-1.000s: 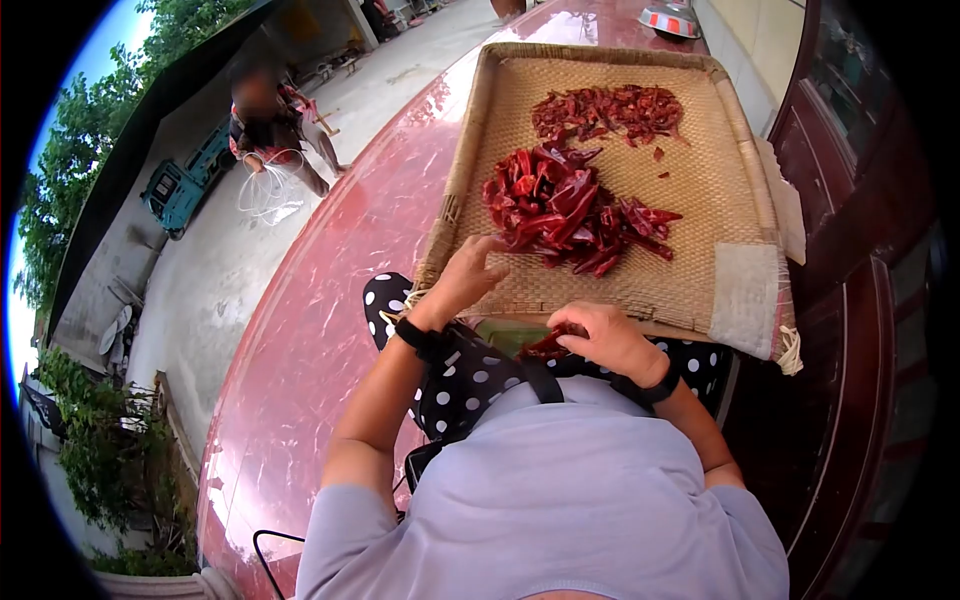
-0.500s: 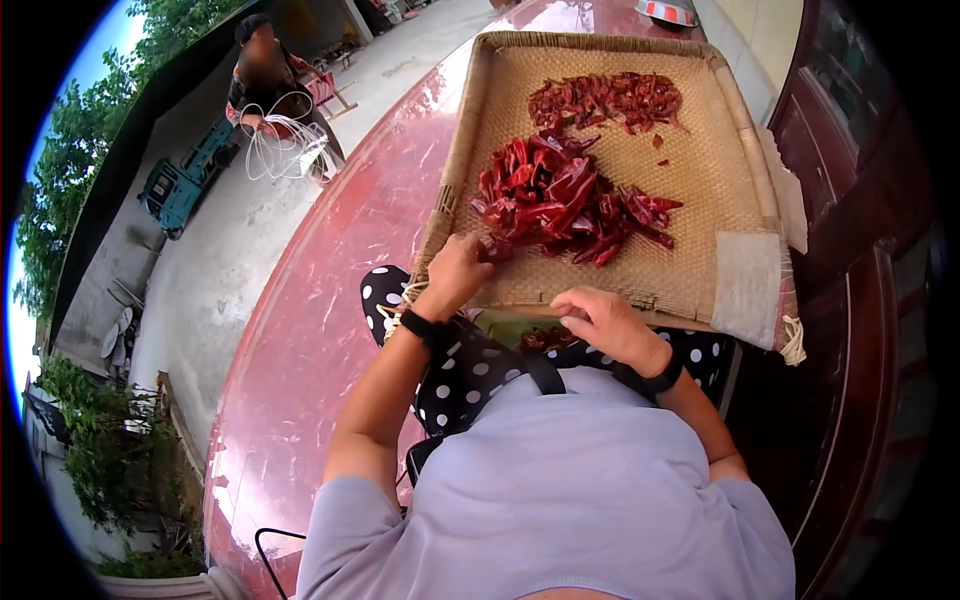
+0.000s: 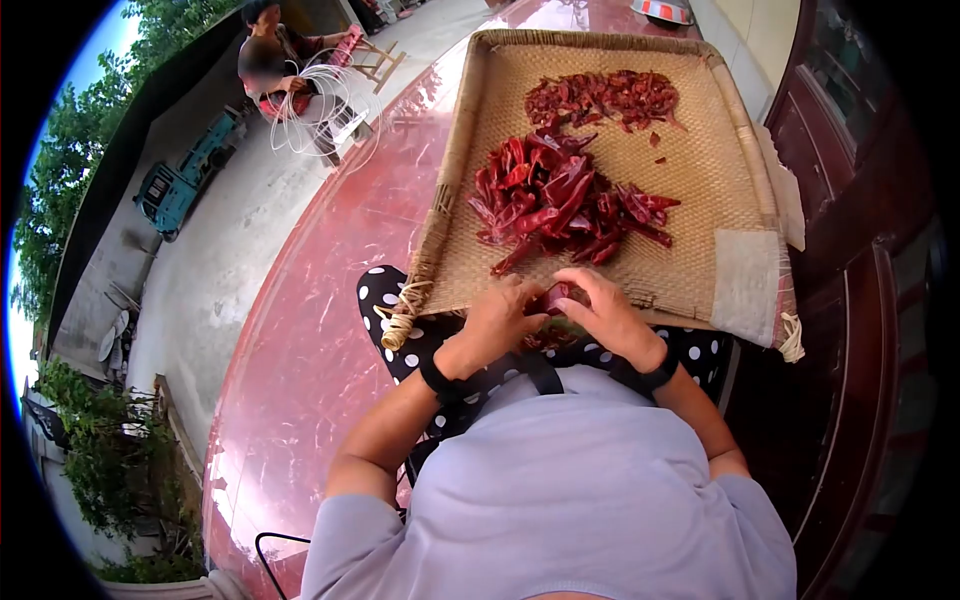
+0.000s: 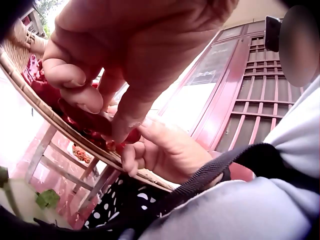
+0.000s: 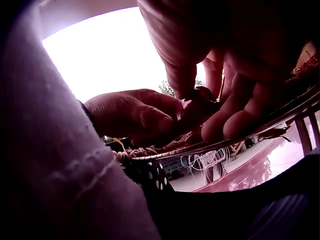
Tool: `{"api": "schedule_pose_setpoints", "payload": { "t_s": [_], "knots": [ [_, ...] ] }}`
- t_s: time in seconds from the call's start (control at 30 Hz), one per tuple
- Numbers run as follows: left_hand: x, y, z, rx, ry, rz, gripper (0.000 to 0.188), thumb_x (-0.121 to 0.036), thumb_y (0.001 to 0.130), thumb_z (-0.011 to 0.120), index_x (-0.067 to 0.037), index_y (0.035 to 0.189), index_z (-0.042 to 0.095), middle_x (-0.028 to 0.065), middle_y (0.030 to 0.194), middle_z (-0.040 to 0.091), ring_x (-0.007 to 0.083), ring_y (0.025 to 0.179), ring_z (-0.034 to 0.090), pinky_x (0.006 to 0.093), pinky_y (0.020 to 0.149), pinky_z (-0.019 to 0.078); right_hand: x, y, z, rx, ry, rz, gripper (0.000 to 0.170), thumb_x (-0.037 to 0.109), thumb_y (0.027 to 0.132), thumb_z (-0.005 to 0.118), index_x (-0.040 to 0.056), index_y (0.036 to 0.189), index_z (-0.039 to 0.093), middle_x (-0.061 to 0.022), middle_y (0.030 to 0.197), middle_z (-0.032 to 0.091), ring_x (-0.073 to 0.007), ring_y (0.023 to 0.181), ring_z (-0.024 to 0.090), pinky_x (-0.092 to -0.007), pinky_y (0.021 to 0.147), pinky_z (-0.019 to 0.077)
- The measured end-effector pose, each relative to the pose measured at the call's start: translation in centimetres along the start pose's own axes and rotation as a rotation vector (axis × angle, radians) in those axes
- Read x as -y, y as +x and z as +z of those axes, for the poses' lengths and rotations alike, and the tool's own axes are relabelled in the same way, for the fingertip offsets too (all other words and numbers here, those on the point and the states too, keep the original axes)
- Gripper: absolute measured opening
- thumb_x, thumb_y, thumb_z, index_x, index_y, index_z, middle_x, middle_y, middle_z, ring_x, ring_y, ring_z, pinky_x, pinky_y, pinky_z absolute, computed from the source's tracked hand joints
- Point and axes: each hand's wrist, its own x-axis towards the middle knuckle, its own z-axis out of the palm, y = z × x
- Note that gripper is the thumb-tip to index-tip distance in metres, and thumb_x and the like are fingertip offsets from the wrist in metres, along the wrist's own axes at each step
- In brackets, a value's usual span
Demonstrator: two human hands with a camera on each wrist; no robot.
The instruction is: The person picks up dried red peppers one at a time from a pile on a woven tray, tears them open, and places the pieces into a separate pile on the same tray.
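Note:
A dried red chili pepper (image 3: 556,296) is held between both hands over the near edge of a woven tray (image 3: 690,270). My left hand (image 3: 492,322) grips its left part, fingers curled over it. From the other side my right hand (image 3: 610,320) pinches it between thumb and fingers. In the left wrist view the pepper (image 4: 85,117) is partly hidden under the left fingers; in the right wrist view the pepper (image 5: 192,111) shows between the two thumbs. A pile of whole dried chili peppers (image 3: 560,195) lies just beyond, in the tray.
Torn chili pieces (image 3: 605,97) form a second heap at the tray's far end. Below its near edge, more red pieces (image 3: 545,340) lie over the lap. A person (image 3: 290,75) with looped white cord (image 3: 320,110) is at the left. A wooden door (image 3: 850,190) stands right.
The right hand has let go of red pieces over the lap. My left hand has brought a chili pepper from the pile to the right hand. The person with the cord has shifted.

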Motion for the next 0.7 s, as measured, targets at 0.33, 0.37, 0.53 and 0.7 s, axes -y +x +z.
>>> {"api": "schedule_pose_setpoints", "payload": {
  "t_s": [0.33, 0.37, 0.53, 0.7],
  "knots": [
    [2.1, 1.1, -0.8, -0.307, 0.085, -0.18, 0.037, -0.023, 0.083, 0.071, -0.004, 0.111, 0.059, 0.0172, 0.103, 0.059, 0.0342, 0.092, 0.061, 0.0413, 0.079, 0.0502, 0.9, -0.5, -0.9, 0.191, -0.046, 0.048, 0.037, 0.01, 0.081, 0.071, 0.0086, 0.117, 0.064, -0.008, 0.108, 0.061, -0.017, 0.078, 0.06, -0.0289, 0.073, 0.0516],
    [3.1, 1.3, -0.6, -0.259, 0.101, -0.128, 0.037, -0.02, 0.083, 0.07, -0.008, 0.114, 0.054, 0.0186, 0.106, 0.056, 0.0399, 0.094, 0.061, 0.0481, 0.077, 0.0503, 0.7, -0.6, -0.7, 0.201, -0.093, 0.005, 0.037, 0.01, 0.081, 0.072, 0.0092, 0.116, 0.064, -0.0077, 0.109, 0.06, -0.0173, 0.079, 0.061, -0.0292, 0.073, 0.052],
    [4.6, 2.0, -0.1, -0.278, 0.15, -0.115, 0.027, -0.017, 0.084, 0.065, -0.008, 0.107, 0.057, 0.0166, 0.103, 0.058, 0.0393, 0.089, 0.062, 0.0486, 0.075, 0.0505, 1.8, -0.5, -1.2, 0.28, -0.055, 0.126, 0.033, 0.01, 0.082, 0.07, 0.0085, 0.114, 0.064, -0.008, 0.108, 0.06, -0.0209, 0.083, 0.063, -0.0305, 0.076, 0.0528],
    [3.1, 0.7, -1.8, -0.326, 0.137, -0.086, 0.025, -0.016, 0.084, 0.065, -0.006, 0.107, 0.063, 0.0168, 0.098, 0.066, 0.0331, 0.087, 0.066, 0.0417, 0.076, 0.0517, -0.2, -0.8, -0.7, 0.127, -0.081, -0.039, 0.029, 0.006, 0.084, 0.068, 0.0051, 0.112, 0.063, -0.0105, 0.102, 0.062, -0.0235, 0.087, 0.063, -0.0311, 0.076, 0.0525]
  ]
}}
